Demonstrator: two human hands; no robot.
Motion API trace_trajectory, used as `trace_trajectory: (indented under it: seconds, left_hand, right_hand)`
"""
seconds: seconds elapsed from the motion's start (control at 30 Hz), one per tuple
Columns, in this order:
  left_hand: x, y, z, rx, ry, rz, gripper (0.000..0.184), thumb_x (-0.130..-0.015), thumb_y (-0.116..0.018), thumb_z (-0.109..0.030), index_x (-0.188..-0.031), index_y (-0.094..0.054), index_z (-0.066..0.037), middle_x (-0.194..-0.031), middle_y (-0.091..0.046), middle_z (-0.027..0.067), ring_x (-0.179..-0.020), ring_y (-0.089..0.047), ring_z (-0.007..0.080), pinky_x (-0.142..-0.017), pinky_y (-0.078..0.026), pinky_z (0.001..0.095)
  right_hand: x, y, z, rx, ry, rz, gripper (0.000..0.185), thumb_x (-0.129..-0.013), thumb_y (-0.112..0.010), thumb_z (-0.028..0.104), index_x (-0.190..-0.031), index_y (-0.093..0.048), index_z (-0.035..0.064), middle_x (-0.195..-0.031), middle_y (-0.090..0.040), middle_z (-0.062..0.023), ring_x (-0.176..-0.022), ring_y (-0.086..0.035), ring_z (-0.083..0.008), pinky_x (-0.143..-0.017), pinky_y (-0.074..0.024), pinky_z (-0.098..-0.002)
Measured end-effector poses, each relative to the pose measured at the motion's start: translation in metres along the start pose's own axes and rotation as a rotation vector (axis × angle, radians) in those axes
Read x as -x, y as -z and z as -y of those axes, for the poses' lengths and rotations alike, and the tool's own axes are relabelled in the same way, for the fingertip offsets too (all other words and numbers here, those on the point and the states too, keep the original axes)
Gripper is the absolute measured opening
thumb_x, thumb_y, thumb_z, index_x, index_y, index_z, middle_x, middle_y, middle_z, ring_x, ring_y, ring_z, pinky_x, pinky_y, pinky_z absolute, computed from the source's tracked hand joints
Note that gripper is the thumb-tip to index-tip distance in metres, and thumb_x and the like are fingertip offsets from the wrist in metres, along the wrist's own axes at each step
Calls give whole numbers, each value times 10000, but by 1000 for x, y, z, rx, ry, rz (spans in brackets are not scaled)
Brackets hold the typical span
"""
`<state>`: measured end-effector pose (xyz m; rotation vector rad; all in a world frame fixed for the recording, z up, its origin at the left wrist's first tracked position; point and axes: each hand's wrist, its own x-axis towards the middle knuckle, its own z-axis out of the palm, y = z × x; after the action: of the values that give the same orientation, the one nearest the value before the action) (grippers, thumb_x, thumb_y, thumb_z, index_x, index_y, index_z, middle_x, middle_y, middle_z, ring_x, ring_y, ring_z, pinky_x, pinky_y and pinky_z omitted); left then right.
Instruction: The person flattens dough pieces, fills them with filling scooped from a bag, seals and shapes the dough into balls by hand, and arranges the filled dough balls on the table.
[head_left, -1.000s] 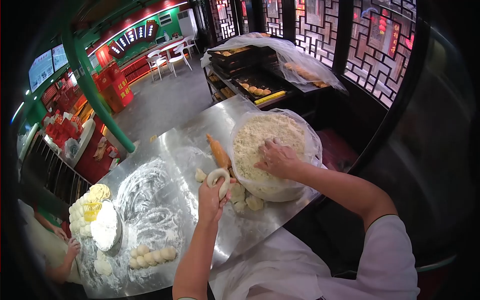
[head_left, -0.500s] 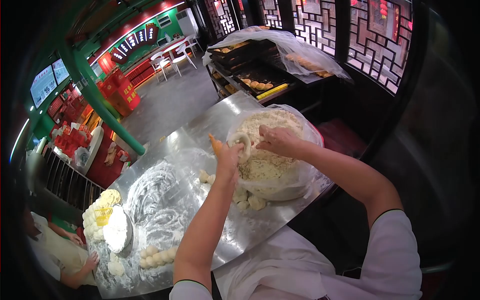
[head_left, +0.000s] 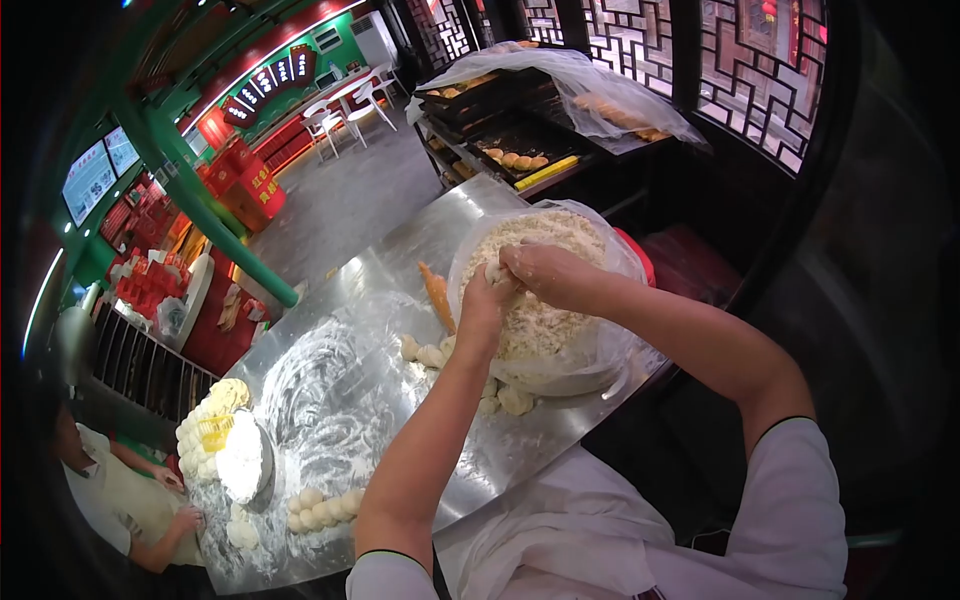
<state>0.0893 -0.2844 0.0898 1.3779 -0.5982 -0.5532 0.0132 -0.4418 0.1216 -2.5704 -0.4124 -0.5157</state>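
At the table's (head_left: 450,230) right, the left hand (head_left: 486,300) gripped dough (head_left: 493,271), seemingly mid-filling, next needing steadiness; the right hand's (head_left: 545,273) hold was unclear.

Strong fisheye curve, black vignetted edges. Shiny silver metal table (head_left: 432,242) throws white glare; black wooden lattice windows (head_left: 762,80) bright, upper right; far right in deep shadow.
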Motion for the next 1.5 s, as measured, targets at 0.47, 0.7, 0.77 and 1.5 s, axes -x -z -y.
trace_trajectory:
  seconds: [0.47,0.7,0.77,1.5]
  left_hand:
    - [8,28,-9,348,63,-160,312,-933,-564,15,-1238,-500,28,-1006,-657,145,-786,-690,254,-506,-500,305]
    - [11,11,-27,689,181,-112,206,-1027,-492,-139,-1185,-536,-14,-1069,-655,113,-939,-678,218,-725,-557,341]
    - [16,10,-33,723,179,-101,222,-1057,-474,-194,-1183,-541,-23,-1088,-652,107,-963,-670,213,-793,-565,359]
    - [20,11,-39,441,96,71,282,-1046,-547,-210,-1263,-522,-31,-977,-624,29,-789,-607,92,-704,-539,270]
  right_hand:
    - [8,4,2,141,-159,66,421,-951,-600,296,-1309,-587,74,-1224,-652,-165,-1177,-588,-367,-1114,-380,-494]
    - [9,-33,49,82,-181,1,819,-978,-590,423,-1543,-243,-57,-1547,-332,-307,-1462,-322,-388,-1168,-321,-469]
    - [5,-37,50,240,-92,-18,825,-972,-604,417,-1549,-241,-48,-1563,-303,-308,-1476,-301,-381,-1162,-335,-449]
    - [-5,11,52,-509,-455,100,716,-924,-695,312,-1500,-376,32,-1495,-438,-260,-1397,-433,-344,-1101,-403,-394]
